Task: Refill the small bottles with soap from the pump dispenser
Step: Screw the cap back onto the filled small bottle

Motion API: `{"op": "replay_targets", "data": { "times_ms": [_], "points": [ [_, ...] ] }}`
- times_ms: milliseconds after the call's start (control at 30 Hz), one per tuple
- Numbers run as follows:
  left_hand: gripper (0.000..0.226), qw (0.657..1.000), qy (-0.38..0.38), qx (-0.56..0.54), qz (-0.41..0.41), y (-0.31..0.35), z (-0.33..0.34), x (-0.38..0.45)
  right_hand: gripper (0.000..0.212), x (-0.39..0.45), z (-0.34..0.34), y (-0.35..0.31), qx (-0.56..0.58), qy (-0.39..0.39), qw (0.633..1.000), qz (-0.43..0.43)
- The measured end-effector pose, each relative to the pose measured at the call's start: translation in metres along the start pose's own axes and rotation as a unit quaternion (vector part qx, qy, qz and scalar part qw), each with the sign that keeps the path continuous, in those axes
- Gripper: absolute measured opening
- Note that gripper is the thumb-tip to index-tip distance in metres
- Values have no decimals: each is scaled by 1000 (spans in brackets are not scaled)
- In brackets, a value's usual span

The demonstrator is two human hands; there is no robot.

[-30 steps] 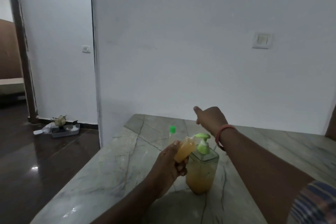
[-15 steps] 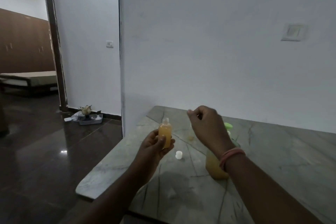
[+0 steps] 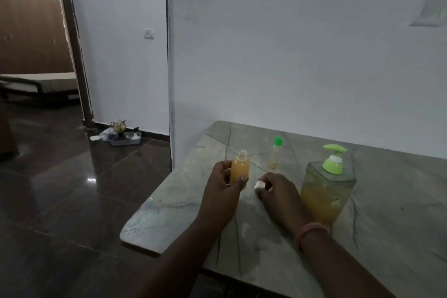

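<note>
No text, label, brand, number or sign can be read anywhere in the view. The small bottle (image 3: 239,168), the far bottle with the green cap (image 3: 275,152) and the pump dispenser (image 3: 326,189) carry no legible print, and the wall switches (image 3: 148,33) are plain.

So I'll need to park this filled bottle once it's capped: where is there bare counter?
Bare marble counter lies right of the pump dispenser, and along the near edge left of the left hand. It is crowded between the filled bottle, the green-capped bottle, the right hand pinching the white cap, and the dispenser.
</note>
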State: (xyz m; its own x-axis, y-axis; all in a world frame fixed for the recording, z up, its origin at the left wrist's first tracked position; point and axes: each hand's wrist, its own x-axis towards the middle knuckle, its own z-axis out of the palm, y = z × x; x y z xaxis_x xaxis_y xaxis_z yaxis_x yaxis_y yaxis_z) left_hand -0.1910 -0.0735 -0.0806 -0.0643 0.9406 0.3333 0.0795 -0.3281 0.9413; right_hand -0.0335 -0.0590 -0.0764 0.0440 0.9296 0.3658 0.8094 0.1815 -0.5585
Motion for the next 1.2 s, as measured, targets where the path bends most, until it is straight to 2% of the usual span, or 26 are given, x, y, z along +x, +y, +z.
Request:
{"op": "replay_targets", "data": {
  "times_ms": [67,167,267,467,633,767,967,1067,1200],
  "points": [
    [34,1000,2,6,4,-2,1,-1,10,0,-1,4,48,57,997,-8],
    [32,1000,2,26,14,-2,0,-3,11,0,-9,0,188,115,975,-12],
    [35,998,-8,57,17,0,0,-7,22,-3,-16,-12,287,123,950,-21],
    [34,995,-5,92,27,3,-2,-10,28,-13,-21,-22,324,107,939,-47],
    [36,994,-7,108,21,7,0,-12,22,-18,-20,-25,323,85,940,-62],
    [41,991,-20,134,9,7,2,-12,25,-17,-21,-22,321,109,938,-66],
    [39,986,-29,162,3,5,3,-10,36,-17,-18,-22,240,150,953,-109],
    [37,986,-26,167,8,4,3,-9,32,-13,-17,-19,181,178,957,-142],
    [39,984,-28,173,18,5,3,-10,34,-15,-17,-19,145,149,961,-184]
  ]
}}
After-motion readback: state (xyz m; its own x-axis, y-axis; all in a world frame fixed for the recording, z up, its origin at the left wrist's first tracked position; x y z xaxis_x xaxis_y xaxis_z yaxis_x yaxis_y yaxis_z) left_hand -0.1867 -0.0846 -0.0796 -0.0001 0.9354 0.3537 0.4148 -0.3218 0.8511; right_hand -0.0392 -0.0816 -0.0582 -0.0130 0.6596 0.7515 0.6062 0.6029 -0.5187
